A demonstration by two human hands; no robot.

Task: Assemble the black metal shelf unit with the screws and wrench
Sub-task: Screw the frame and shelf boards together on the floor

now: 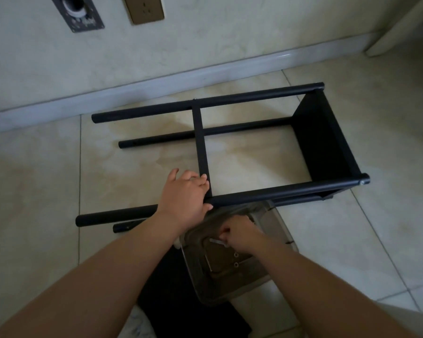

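With the shelf unit lying on its side on the floor, the left hand braces its middle crossbar joint while the right hand pinches a screw in the clear tray; a loosened brace could misalign the holes.

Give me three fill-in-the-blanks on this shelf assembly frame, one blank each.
1. The black metal shelf frame lies on its ____ on the tiled floor.
2. The ____ hand rests on the frame.
3. The right hand reaches into a clear plastic ____.

Missing: side; left; container
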